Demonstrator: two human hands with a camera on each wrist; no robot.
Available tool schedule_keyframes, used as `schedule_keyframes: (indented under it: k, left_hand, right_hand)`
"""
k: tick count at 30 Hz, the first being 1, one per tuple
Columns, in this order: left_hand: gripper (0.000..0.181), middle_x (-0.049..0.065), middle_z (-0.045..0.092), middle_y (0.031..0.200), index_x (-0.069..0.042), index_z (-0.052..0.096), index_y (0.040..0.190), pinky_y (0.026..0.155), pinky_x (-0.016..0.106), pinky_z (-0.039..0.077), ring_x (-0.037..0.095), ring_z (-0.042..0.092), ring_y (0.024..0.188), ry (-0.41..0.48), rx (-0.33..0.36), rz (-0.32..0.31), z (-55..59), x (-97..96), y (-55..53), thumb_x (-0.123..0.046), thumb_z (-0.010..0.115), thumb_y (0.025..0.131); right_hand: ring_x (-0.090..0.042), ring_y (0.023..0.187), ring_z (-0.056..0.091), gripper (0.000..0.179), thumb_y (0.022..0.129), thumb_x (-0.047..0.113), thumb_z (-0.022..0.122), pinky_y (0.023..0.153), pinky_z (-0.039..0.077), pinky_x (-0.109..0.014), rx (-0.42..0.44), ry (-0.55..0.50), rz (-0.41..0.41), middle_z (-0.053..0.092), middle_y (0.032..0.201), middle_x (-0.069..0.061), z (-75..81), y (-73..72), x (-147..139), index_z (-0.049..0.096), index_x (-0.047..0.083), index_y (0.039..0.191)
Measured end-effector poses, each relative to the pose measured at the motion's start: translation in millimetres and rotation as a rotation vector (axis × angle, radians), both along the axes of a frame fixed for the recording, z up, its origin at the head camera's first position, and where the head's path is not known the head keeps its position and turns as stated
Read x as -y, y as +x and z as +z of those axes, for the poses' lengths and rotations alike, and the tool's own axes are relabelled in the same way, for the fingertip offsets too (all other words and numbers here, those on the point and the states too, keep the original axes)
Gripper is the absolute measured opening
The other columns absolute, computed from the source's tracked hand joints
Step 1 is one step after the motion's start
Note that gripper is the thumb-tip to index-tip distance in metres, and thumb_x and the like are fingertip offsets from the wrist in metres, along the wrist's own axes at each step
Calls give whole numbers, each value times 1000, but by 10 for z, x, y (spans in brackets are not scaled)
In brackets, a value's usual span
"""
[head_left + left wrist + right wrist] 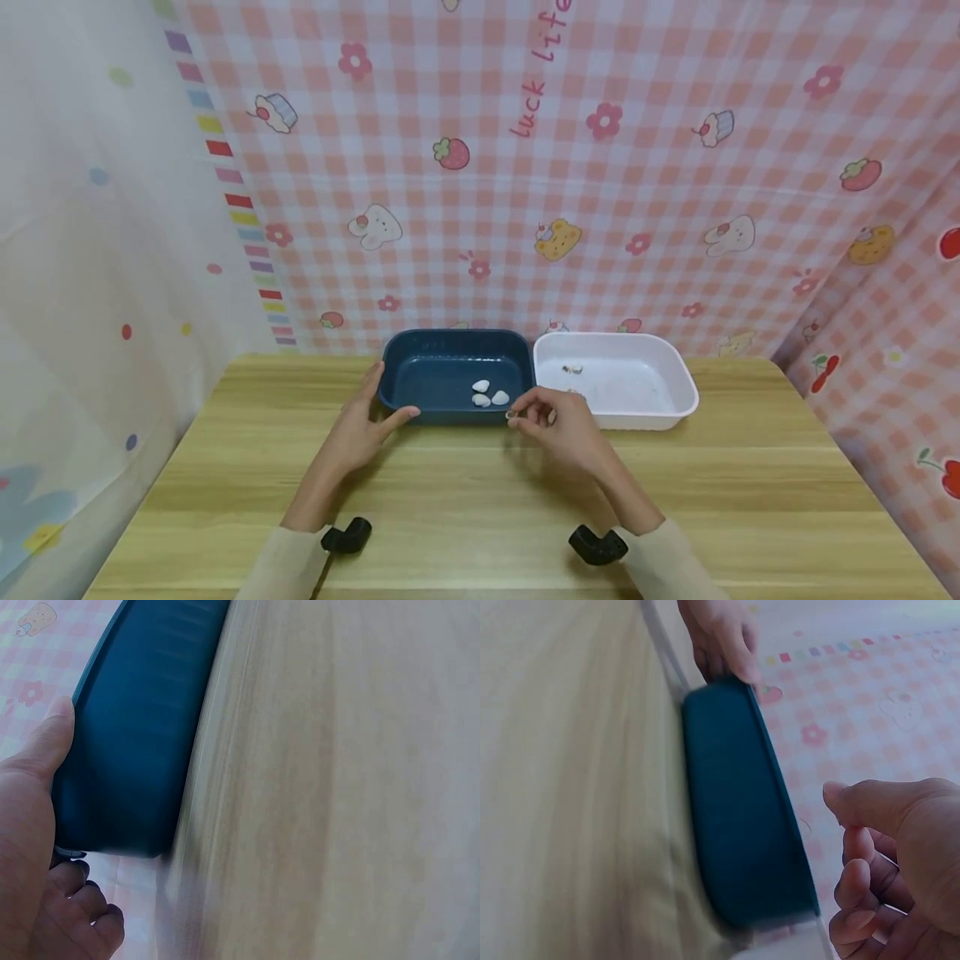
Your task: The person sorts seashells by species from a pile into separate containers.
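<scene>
In the head view, my left hand (362, 431) grips the left front corner of a dark blue tray (442, 417), thumb at the front rim and fingers along the left side. The left wrist view shows the thumb on the rim of the blue tray (127, 757). My right hand (562, 423) pinches a small brownish-white shell (510, 414) between thumb and index finger, close over the tray's right front corner. Several white shells, including one nearest the back (481, 386), lie inside the blue tray on its right side. From the right wrist, the fingers largely hide the pinched shell.
A white tray (660, 421) stands against the blue tray's right side. Small brownish shells (573, 368) lie in its left part, some partly behind my right hand. Both trays sit at the back of the wooden table (465, 508), before a pink checked cloth (480, 217).
</scene>
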State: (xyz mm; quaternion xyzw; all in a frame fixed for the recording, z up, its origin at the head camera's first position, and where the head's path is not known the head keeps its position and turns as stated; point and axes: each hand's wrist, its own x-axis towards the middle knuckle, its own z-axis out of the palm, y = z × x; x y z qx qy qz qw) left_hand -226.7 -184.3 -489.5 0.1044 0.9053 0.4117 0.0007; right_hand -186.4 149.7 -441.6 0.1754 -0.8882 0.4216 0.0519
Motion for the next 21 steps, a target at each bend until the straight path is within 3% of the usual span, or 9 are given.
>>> schedule_keyframes:
  k: [9,21]
  left_hand:
    - [102,12,8,174,-21,3,167,123,65,24,39,15,159,2,-5,2,-3,4,1,-57,66,95]
    - [103,13,8,174,-14,5,167,124,63,24,39,15,159,2,-6,6,-13,7,5,-57,66,95]
  right_hand:
    - [-8,66,56,8,89,20,81,60,46,-21,-63,11,-69,62,70,5,98,-143,-232,77,18,96]
    - [-11,67,57,10,91,22,80,59,44,-22,-31,47,-120,64,73,1,106,-364,-584,76,15,96]
